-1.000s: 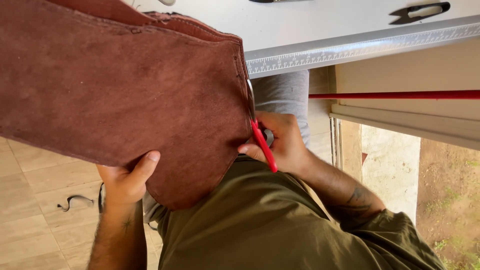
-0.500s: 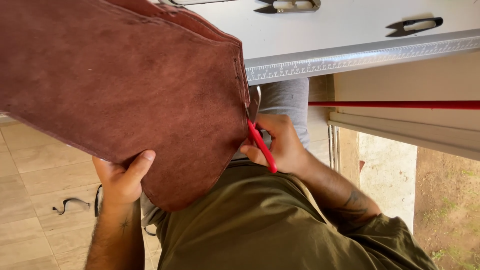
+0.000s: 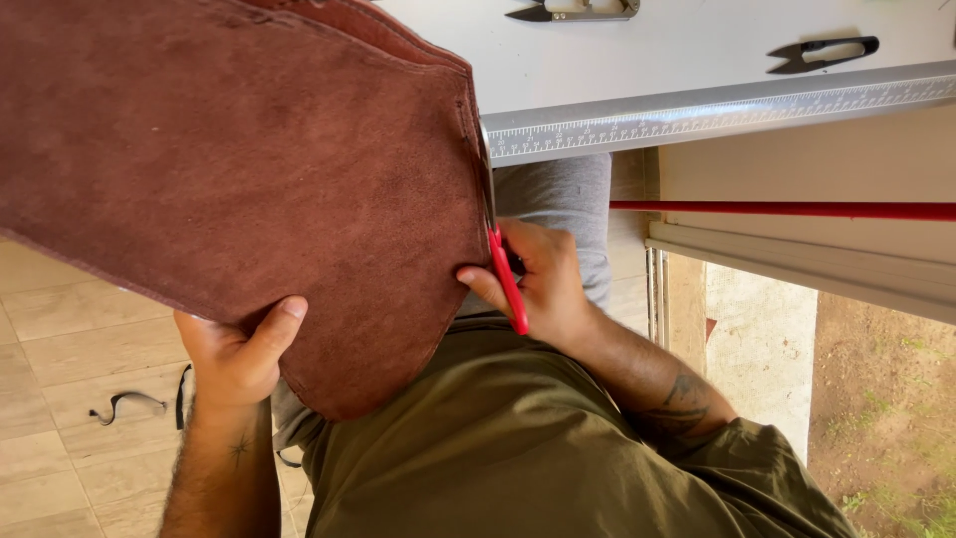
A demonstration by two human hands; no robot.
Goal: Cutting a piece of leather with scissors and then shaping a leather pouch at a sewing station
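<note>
The left hand (image 3: 234, 354) gripped the lower edge of a large piece of reddish-brown suede leather (image 3: 249, 179), thumb pressed flat on the near face and the other fingers hidden behind it. The leather hung spread out above and between the two hands, filling most of the upper left of the view, its rounded bottom corner drooping just to the right of the left hand and over the olive-green shirt (image 3: 518, 448).

The right hand (image 3: 538, 284) was closed around red-handled scissors (image 3: 506, 274), fingers curled through the handles and the thumb tip touching the leather's right edge. The red handle ran along that edge, just left of the knuckles; the blades pointed upward from the hand along the same edge and were mostly hidden against the leather, so how far they stood apart could not be told.

Above the right hand, a metal ruler (image 3: 717, 105) lay along the near edge of the white desk (image 3: 697, 50). Farther up on the desk, well apart from both hands, lay silver thread snips (image 3: 578, 12) and black thread snips (image 3: 822, 50). A red rod (image 3: 787, 210) ran off to the right of the right hand. On the tiled floor (image 3: 60, 418) to the left of the left hand lay a thin dark scrap strip (image 3: 124, 403).
</note>
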